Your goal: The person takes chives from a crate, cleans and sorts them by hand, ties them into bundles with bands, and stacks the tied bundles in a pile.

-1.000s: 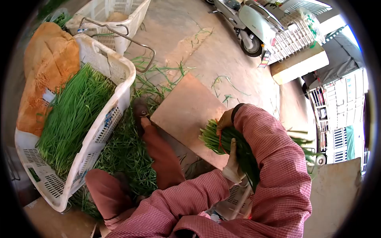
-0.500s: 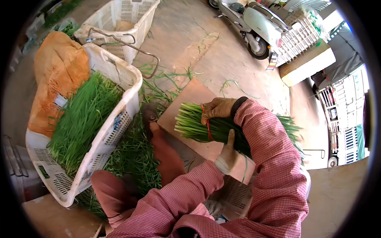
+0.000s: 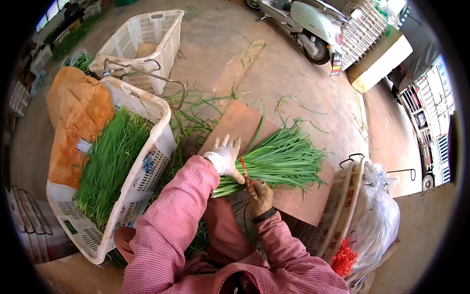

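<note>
One bundle (image 3: 286,159) shifted on one board (image 3: 232,120), left hand (image 3: 225,157) spread open atop, right hand (image 3: 260,195) pinching red band (image 3: 243,165)

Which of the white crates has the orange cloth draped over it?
The near crate on the person's left, heaped with long green leaves. The farther crate beyond it shows no orange cloth; the right-hand crate has clear plastic against it.

Soft daylight, glare burning out the right edge; 4 black corners, strong fisheye bending, dim upper left.
</note>
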